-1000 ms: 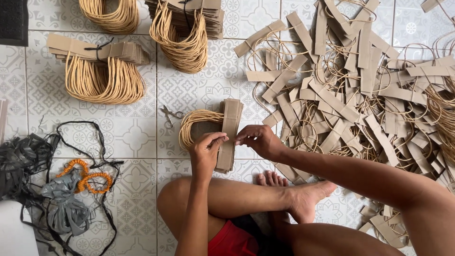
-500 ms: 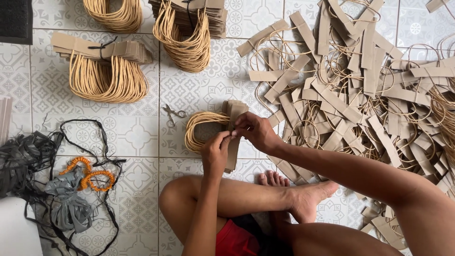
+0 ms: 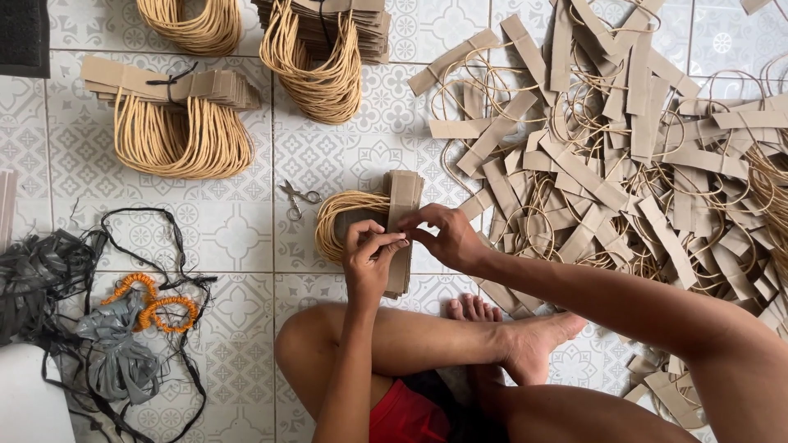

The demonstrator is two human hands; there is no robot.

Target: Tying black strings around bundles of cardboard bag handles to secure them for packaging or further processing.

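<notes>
On the right side of the frame, a big loose heap of brown paper strips with cord handles covers the patterned tile floor, and it is the largest thing in view. In the upper left lies a tied bundle of strips with tan cord loops hanging down from it. A second tied bundle lies at the top centre, and part of a third one shows at the top edge. In the lower left there is a tangle of black and grey plastic bands, with two orange rings lying in it.

In the centre of the frame, just above the person's folded legs, a small stack of paper strips stands on its edge on the floor, and its cord loops spread to the left. The left hand rests in front of the stack, and its fingers are closed narrow, tips together, against the strips. The right hand comes from the right, and its thumb and fingers pinch at the same place, touching the left fingertips. If a thin tie is between the fingers, I cannot tell. Small scissors lie on the floor just beside the cord loops, to the left, and no hand touches them.
</notes>
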